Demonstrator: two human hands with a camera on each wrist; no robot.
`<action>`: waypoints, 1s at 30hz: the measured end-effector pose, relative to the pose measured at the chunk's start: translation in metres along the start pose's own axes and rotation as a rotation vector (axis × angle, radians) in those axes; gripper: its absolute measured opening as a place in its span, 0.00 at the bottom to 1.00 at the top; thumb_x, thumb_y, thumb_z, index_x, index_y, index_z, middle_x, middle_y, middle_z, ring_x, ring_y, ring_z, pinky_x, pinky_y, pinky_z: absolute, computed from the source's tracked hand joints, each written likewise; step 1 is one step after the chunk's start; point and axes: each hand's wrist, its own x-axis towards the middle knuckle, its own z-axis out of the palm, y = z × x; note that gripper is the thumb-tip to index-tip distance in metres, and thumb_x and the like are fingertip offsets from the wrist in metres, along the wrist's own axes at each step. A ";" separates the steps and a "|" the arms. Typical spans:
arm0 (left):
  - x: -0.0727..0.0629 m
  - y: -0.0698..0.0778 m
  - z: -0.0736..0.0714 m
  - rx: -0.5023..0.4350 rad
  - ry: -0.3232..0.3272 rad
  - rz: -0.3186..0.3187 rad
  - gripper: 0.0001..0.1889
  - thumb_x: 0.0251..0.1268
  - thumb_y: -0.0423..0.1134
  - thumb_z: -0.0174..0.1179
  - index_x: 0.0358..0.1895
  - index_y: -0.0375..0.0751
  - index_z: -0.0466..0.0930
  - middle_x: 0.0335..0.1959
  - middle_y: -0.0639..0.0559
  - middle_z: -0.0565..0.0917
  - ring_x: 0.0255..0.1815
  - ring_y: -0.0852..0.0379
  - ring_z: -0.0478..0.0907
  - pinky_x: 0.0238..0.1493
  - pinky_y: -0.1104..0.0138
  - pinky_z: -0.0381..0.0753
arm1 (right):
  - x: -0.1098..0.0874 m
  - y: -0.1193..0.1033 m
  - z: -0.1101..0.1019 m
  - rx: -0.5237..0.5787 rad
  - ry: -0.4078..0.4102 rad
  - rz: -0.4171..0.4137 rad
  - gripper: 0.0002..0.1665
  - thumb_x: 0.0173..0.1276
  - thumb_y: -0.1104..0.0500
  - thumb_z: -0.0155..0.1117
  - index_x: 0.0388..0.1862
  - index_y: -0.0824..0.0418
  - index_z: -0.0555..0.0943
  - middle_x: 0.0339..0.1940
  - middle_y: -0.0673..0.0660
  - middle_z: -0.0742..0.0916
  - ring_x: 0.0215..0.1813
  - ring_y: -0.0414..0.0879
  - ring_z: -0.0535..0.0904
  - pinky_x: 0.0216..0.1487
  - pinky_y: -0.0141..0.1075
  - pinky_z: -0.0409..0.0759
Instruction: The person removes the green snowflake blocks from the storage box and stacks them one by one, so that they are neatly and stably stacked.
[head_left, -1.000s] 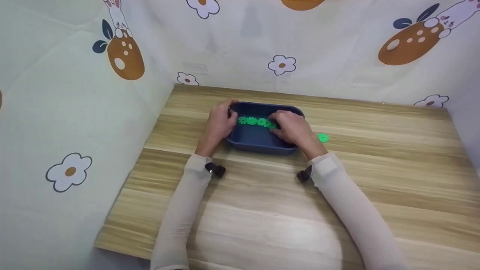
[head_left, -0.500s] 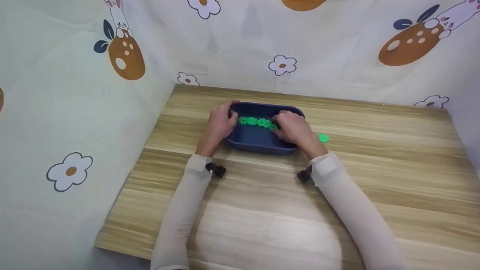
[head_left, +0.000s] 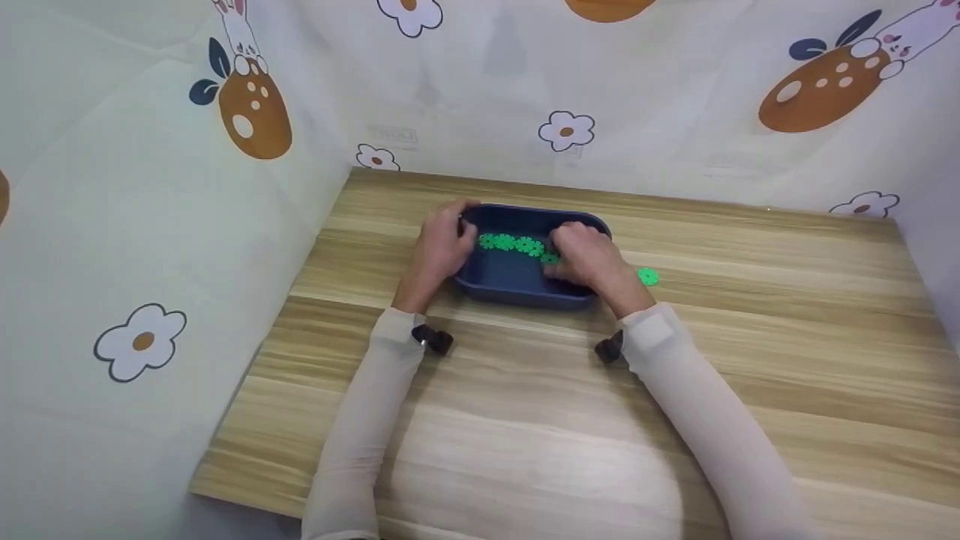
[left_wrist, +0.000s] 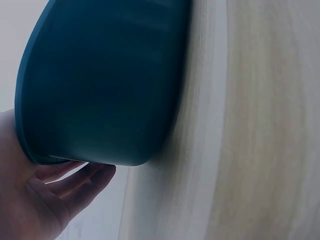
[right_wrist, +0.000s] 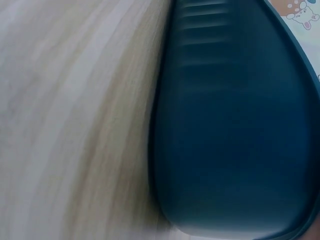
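A dark blue plastic tub (head_left: 517,289) stands on the table. My left hand (head_left: 442,244) grips its left end, the thumb at the inner side; in the left wrist view the fingers of the left hand (left_wrist: 55,200) reach round behind the tub's wall (left_wrist: 100,90). Inside, several bright green notched discs (head_left: 504,242) form a row. At the row's right end, my right hand (head_left: 589,253) reaches over the rim and has one green notched disc (head_left: 550,259) between finger and thumb. The tub's wall (right_wrist: 230,130) hides nearly all of that hand in the right wrist view.
One loose green disc (head_left: 647,277) lies on the wood-grain table (head_left: 510,420), to the right of the tub and close to my right wrist. A printed cloth (head_left: 645,97) hangs behind the table and along its left side.
My right fingers have shifted slightly right and toward me, and the disc at the row's right end has moved with them, leaving a small gap. The left hand has stayed put.
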 end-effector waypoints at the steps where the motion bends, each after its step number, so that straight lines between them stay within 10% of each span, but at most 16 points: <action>1: 0.000 0.000 0.000 0.001 0.000 -0.001 0.21 0.75 0.33 0.57 0.68 0.43 0.83 0.67 0.42 0.85 0.70 0.47 0.80 0.75 0.54 0.77 | 0.000 0.000 0.000 -0.009 0.004 -0.004 0.16 0.67 0.52 0.76 0.32 0.62 0.81 0.34 0.57 0.79 0.38 0.55 0.73 0.42 0.49 0.74; 30: 0.000 0.001 0.000 -0.010 0.002 0.007 0.20 0.76 0.33 0.57 0.68 0.40 0.83 0.65 0.41 0.86 0.70 0.46 0.81 0.74 0.53 0.77 | -0.008 0.002 0.009 -0.080 0.166 -0.114 0.17 0.62 0.55 0.74 0.47 0.62 0.90 0.42 0.63 0.90 0.44 0.62 0.88 0.47 0.57 0.88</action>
